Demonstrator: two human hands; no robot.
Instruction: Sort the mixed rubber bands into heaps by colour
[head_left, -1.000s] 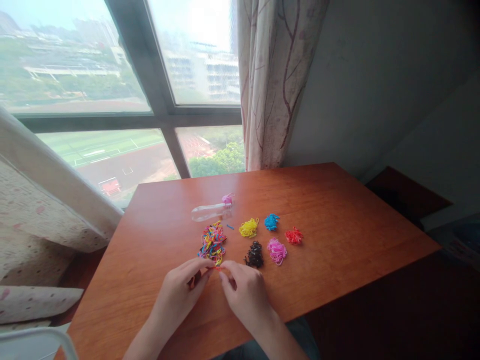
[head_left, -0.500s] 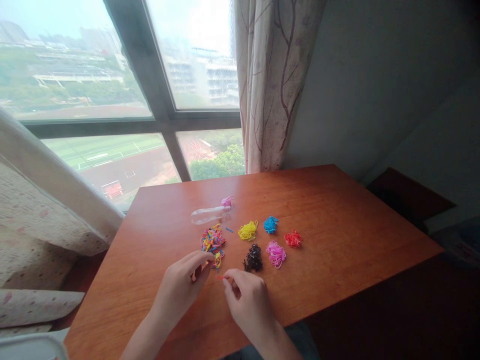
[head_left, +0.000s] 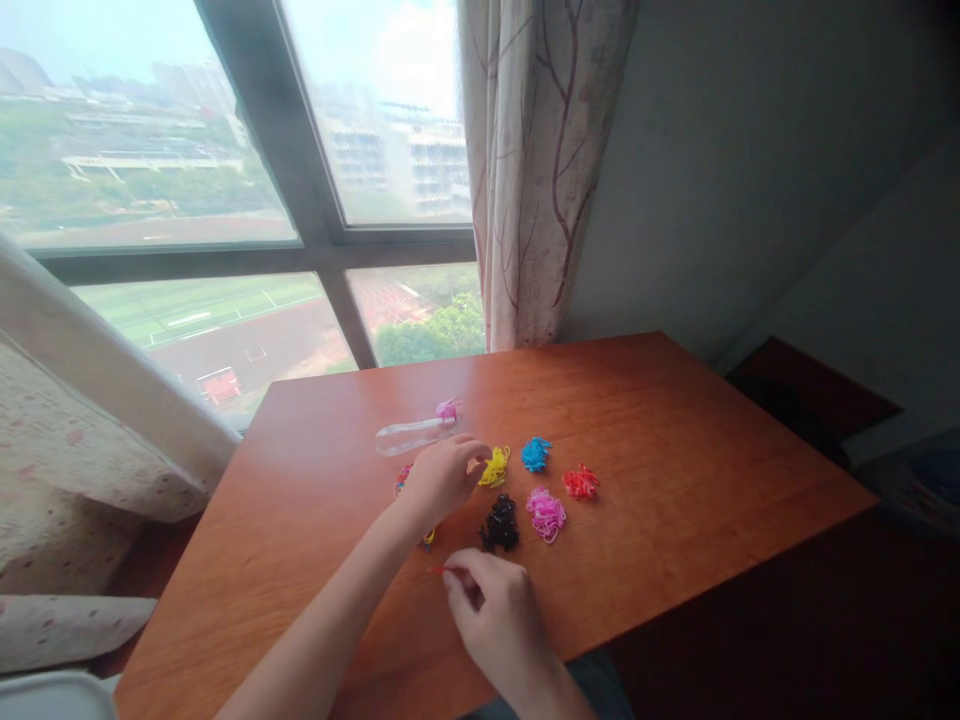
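Observation:
My left hand (head_left: pixel 442 475) reaches forward over the mixed-colour pile of small rubber bands (head_left: pixel 402 476) and hides most of it. Its fingers are curled together, with the tips touching the yellow pile (head_left: pixel 498 468); I cannot see what they hold. My right hand (head_left: pixel 489 608) rests nearer me, pinching a thin red band (head_left: pixel 438 570) just above the table. The sorted piles lie ahead: blue (head_left: pixel 535 454), red (head_left: pixel 580 482), pink (head_left: pixel 546 513) and black (head_left: pixel 499 523).
A clear plastic bottle (head_left: pixel 411 436) with a pink cap lies on its side behind the piles. The wooden table (head_left: pixel 675 450) stands against a window and a patterned curtain (head_left: pixel 540 170). Spotted fabric (head_left: pixel 67 440) lies at the left, and a dark wooden surface (head_left: pixel 814 390) at the right.
My left hand has gone from the near edge of the mixed pile forward and right to the yellow pile. My right hand drew back slightly toward me, keeping the red band.

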